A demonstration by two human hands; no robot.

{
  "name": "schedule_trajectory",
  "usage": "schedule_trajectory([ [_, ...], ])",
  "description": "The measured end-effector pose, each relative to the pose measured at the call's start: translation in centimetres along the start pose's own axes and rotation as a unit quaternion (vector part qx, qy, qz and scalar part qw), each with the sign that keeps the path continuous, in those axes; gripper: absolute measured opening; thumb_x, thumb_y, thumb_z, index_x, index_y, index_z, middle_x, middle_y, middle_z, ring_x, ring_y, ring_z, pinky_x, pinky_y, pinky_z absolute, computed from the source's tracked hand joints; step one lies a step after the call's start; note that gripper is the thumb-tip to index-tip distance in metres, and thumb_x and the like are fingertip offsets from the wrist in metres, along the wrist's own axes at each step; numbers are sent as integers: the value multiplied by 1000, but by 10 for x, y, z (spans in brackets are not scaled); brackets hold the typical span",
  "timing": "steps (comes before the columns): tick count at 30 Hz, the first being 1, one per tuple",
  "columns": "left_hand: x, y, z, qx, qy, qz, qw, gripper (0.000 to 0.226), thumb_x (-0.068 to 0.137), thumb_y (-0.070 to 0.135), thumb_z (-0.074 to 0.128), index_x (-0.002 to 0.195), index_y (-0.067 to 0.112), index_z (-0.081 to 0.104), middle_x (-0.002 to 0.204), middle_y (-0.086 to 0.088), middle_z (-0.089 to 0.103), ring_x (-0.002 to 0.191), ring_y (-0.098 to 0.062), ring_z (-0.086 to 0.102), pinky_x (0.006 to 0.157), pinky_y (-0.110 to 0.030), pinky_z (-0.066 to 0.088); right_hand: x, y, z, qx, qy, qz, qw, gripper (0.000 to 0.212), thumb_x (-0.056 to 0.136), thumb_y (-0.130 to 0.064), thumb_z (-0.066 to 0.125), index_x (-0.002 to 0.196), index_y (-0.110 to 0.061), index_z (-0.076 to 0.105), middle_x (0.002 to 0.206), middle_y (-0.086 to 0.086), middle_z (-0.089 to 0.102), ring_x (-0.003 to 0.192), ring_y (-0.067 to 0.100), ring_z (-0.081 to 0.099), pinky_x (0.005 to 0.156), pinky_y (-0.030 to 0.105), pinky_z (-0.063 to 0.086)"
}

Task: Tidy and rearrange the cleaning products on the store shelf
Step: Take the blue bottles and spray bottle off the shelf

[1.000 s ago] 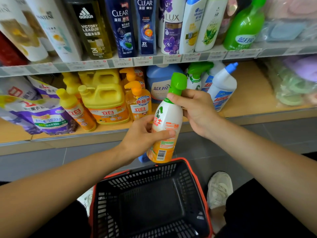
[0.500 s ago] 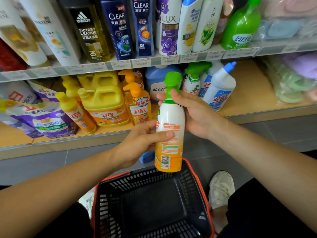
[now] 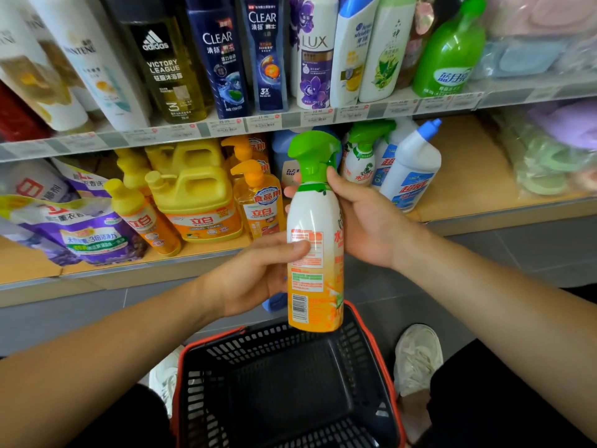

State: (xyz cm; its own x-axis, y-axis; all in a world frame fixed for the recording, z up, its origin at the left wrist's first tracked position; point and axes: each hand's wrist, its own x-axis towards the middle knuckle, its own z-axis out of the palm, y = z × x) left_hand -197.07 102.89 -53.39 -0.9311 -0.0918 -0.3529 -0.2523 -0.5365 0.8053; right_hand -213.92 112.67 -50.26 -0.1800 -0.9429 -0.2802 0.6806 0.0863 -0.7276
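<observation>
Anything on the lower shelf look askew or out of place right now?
Yes. The purple pouches at the left end lie slumped in a heap rather than standing. The small yellow bottle beside them leans, though the wide lens may exaggerate that. No spill or damage shows.

I am in a shop, squatting before a stocked store shelf [image 3: 468, 169]. A strip of paper price tags [image 3: 226, 126] runs along the front edge of the upper board, under a row of branded shampoo bottles [image 3: 219, 66] standing label-out. Below sit several matching yellow detergent jugs [image 3: 193, 202] and purple laundry refill pouches [image 3: 90, 237], and a black, red-rimmed shopping basket [image 3: 258, 350] waits between my shoes [image 3: 416, 357].
</observation>
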Motion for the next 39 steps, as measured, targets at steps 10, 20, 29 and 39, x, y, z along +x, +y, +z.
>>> schedule_trajectory([
  [10,10,-17,9,148,204,95,963,56,66,29,83,118,12,70,104,-6,78,98,-25,75,78,-31,62,-2,20,4,-241,253,-167,922,19,84,-18,78,101,-12,75,96,2,78,91,18,74,81,38,60],
  [20,6,-12,-2,154,105,61,981,43,83,23,70,126,15,65,117,-2,74,106,-16,71,82,-25,57,1,5,-6,-131,169,-140,967,11,88,-13,70,97,-13,77,97,6,77,89,19,72,79,34,59],
  [29,14,-15,10,177,144,92,969,46,71,27,83,112,9,68,102,-5,78,90,-15,76,67,-19,55,3,11,2,-140,238,-188,943,5,80,-12,80,76,-15,78,76,8,75,67,19,70,61,28,56],
  [39,12,8,0,270,205,91,937,41,76,41,76,103,10,74,96,-10,78,93,-25,74,85,-41,61,5,11,-10,-158,191,-167,954,14,87,-17,74,98,-8,76,104,11,76,97,22,72,89,38,58],
])
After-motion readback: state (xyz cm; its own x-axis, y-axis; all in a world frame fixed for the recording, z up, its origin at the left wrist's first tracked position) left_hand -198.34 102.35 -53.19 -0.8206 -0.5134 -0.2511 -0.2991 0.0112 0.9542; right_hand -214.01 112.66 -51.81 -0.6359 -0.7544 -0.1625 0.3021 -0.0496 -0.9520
